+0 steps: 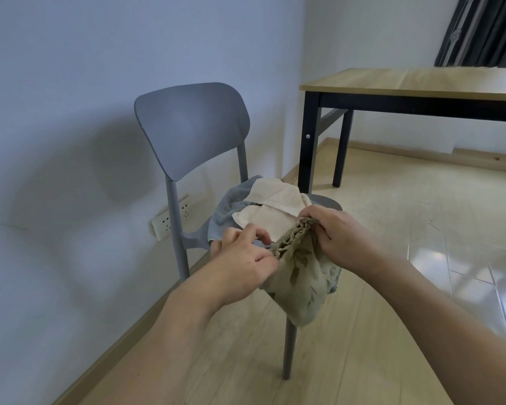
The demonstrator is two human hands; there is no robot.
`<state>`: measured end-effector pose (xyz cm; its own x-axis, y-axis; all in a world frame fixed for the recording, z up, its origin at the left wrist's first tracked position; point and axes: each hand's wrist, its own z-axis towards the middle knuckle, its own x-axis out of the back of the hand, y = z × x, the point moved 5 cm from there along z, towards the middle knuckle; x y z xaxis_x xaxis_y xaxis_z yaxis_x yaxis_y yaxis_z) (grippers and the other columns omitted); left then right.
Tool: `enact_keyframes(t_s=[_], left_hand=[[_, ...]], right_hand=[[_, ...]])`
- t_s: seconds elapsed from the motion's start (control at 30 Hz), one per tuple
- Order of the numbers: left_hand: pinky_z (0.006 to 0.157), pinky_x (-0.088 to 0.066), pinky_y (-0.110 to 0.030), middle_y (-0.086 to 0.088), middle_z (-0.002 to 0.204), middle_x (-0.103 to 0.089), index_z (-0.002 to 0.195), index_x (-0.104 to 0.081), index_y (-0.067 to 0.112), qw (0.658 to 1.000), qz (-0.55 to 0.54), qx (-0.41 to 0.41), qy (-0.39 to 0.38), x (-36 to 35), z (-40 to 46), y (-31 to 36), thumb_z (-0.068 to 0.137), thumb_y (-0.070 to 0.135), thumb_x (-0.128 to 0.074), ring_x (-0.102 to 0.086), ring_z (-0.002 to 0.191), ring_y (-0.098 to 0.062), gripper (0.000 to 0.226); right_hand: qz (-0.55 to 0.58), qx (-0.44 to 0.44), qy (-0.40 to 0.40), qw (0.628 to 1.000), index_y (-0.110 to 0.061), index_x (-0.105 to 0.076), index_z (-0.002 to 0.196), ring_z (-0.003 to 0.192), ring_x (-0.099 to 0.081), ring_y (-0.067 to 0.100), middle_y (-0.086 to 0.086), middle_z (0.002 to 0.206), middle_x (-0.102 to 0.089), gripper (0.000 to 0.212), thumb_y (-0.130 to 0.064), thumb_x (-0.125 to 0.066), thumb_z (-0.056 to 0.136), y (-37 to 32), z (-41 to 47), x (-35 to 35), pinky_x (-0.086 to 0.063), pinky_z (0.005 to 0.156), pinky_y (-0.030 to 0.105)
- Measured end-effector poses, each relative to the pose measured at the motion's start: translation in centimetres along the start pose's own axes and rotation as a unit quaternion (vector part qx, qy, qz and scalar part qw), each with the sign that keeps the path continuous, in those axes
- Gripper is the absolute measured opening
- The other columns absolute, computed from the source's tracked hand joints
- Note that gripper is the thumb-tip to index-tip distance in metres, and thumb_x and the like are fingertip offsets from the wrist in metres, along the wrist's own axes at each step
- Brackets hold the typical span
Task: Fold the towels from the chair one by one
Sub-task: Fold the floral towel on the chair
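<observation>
Both hands grip a bunched olive-green towel [300, 276] with a leaf pattern, holding it up at the front edge of the grey chair [192, 127]. The left hand [246, 258] has its fingers curled closed, pinching the towel's gathered top edge at its lower end. The right hand [336, 232] is closed too, fingers clamped over the upper end of the same edge. The rest of the green towel sags below the hands, in front of the seat. On the seat lie a cream towel [275, 206], crumpled and loosely doubled over, and a blue-grey towel [231, 206] partly beneath it. A wooden table [406, 83] with black legs stands to the right, well apart
</observation>
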<state>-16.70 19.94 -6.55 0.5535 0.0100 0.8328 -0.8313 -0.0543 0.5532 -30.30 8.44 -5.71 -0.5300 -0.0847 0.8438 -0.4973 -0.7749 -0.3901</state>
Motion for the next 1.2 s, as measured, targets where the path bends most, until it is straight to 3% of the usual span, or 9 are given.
enact_keyframes(t_s=[0.1,0.2,0.37,0.47,0.6,0.77,0.9,1.03,1.2], left_hand=[[0.098,-0.028,-0.032,0.023,0.11,-0.036,0.066,-0.055,0.028,0.996,-0.084,-0.032,-0.006,-0.1,0.0,0.1,0.083,0.036,-0.057,-0.028,0.116,-0.008,0.019],[0.08,-0.039,-0.018,0.016,0.102,-0.04,0.062,-0.047,0.026,0.977,-0.202,-0.065,-0.017,0.5,-0.3,0.0,0.073,0.025,-0.064,-0.042,0.099,-0.003,0.021],[0.065,-0.038,-0.016,0.007,0.081,-0.042,0.06,-0.04,0.029,0.9,-0.394,-0.082,0.164,2.0,0.1,-1.5,0.071,0.003,-0.065,-0.041,0.073,-0.008,0.038],[0.071,-0.047,-0.023,-0.002,0.103,-0.052,0.086,-0.048,0.038,0.913,-0.331,-0.037,0.236,3.0,-0.2,-2.2,0.081,0.001,-0.068,-0.054,0.087,-0.01,0.043],[0.09,-0.039,-0.012,0.024,0.128,-0.045,0.138,-0.03,0.046,0.963,-0.208,-0.019,0.172,2.0,0.2,-1.7,0.075,0.028,-0.08,-0.046,0.113,0.009,0.082],[0.084,-0.05,-0.04,-0.001,0.092,-0.065,0.098,-0.063,0.023,0.972,-0.201,-0.008,0.119,0.3,1.6,-2.3,0.079,0.032,-0.07,-0.058,0.092,-0.016,0.023],[0.087,-0.051,-0.043,-0.016,0.095,-0.065,0.102,-0.059,0.007,0.929,-0.349,0.004,0.12,0.6,1.4,-2.7,0.085,0.021,-0.062,-0.063,0.091,-0.031,0.023],[0.089,-0.054,-0.038,-0.009,0.104,-0.068,0.108,-0.063,0.015,0.898,-0.401,0.053,0.174,1.4,1.4,-3.5,0.093,0.015,-0.055,-0.063,0.102,-0.025,0.017],[0.091,-0.053,-0.046,-0.001,0.095,-0.073,0.094,-0.07,0.026,0.878,-0.41,0.12,0.214,1.1,2.1,-5.0,0.086,0.047,-0.06,-0.068,0.095,-0.021,0.025]], right_hand=[[-0.014,0.002,-0.007,1.0,-0.021,-0.058,0.111,0.088,-0.059,0.018,0.0,0.093,-0.064,0.033,-0.005,-0.038,0.091,0.5,0.0,-0.4,-0.051,0.077,0.04],[-0.006,-0.009,-0.013,1.0,-0.023,-0.057,0.11,0.086,-0.059,0.019,-0.001,0.092,-0.064,0.034,-0.004,-0.037,0.09,0.9,-0.1,-0.9,-0.052,0.075,0.042],[0.042,0.001,0.012,0.999,-0.025,-0.055,0.103,0.079,-0.058,0.017,0.001,0.09,-0.061,0.022,-0.012,-0.038,0.098,-0.2,0.1,-0.5,-0.05,0.07,0.041],[0.137,-0.021,0.029,0.99,-0.026,-0.05,0.111,0.084,-0.059,0.024,0.008,0.093,-0.063,0.018,-0.015,-0.044,0.099,-1.3,0.1,0.4,-0.051,0.073,0.039],[0.343,-0.041,-0.029,0.938,-0.033,-0.041,0.119,0.088,-0.063,0.04,0.019,0.094,-0.067,0.037,-0.005,-0.049,0.096,-3.1,-0.1,1.0,-0.055,0.076,0.054],[0.442,-0.094,-0.089,0.888,-0.033,-0.032,0.135,0.097,-0.064,0.039,0.025,0.101,-0.067,0.054,-0.005,-0.053,0.093,-3.0,-0.1,0.6,-0.055,0.086,0.049],[0.414,-0.146,-0.176,0.881,-0.031,-0.026,0.14,0.097,-0.067,0.02,0.01,0.111,-0.068,0.075,-0.037,-0.07,0.081,-1.6,-1.1,-0.2,-0.056,0.086,0.037],[0.344,-0.142,-0.309,0.875,-0.035,-0.03,0.137,0.108,-0.06,0.01,-0.007,0.124,-0.056,0.116,-0.075,-0.077,0.038,-1.2,-2.0,-1.4,-0.053,0.091,0.031],[0.416,-0.142,-0.313,0.842,-0.039,-0.038,0.127,0.12,-0.054,0.017,-0.007,0.132,-0.05,0.108,-0.078,-0.075,0.034,-1.7,-2.1,-2.3,-0.047,0.102,0.034]])
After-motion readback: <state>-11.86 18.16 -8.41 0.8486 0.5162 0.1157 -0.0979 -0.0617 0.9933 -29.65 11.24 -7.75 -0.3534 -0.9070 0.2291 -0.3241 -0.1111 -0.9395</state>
